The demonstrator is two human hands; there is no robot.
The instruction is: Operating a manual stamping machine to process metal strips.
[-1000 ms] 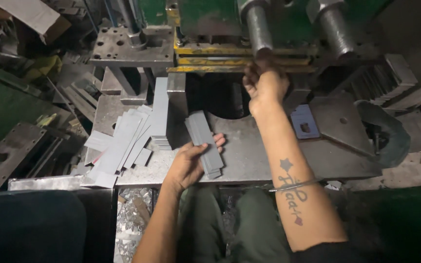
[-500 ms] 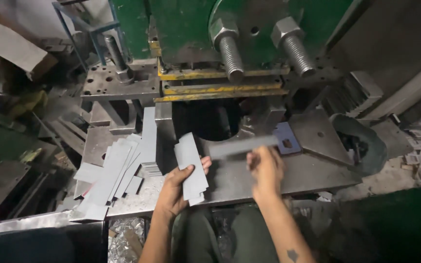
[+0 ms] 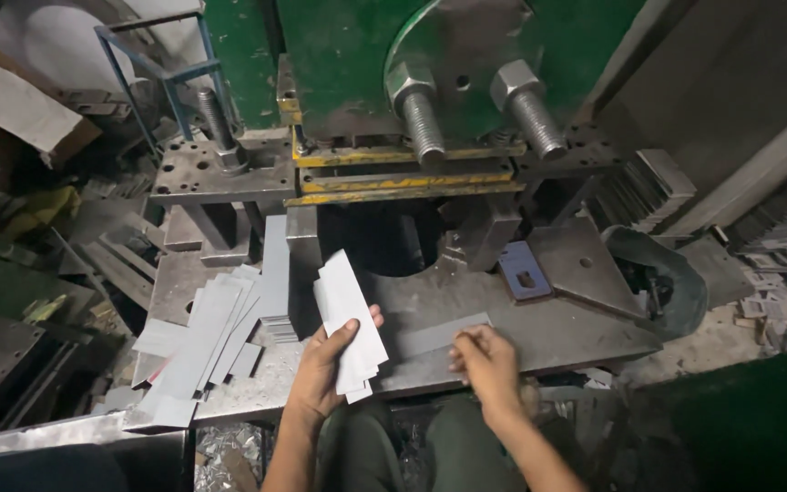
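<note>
My left hand [image 3: 325, 369] grips a small stack of flat grey metal strips [image 3: 350, 319], fanned a little and tilted up above the steel press table [image 3: 548, 333]. My right hand [image 3: 487, 363] pinches the near end of a single grey metal strip [image 3: 434, 335] that lies flat on the table, just right of the stack. Both hands are at the near edge of the table, in front of the dark round opening [image 3: 393, 246] under the press die [image 3: 403, 178].
A green press frame [image 3: 357, 55] with two large bolts [image 3: 475, 114] rises behind. A loose heap of grey strips [image 3: 207, 342] lies left. A small blue-grey punched plate [image 3: 521, 271] sits right of the opening. Scrap metal litters both sides.
My right hand has drawn back from the die to the table's near edge, bringing a single strip with it. My left hand has lifted its stack slightly.
</note>
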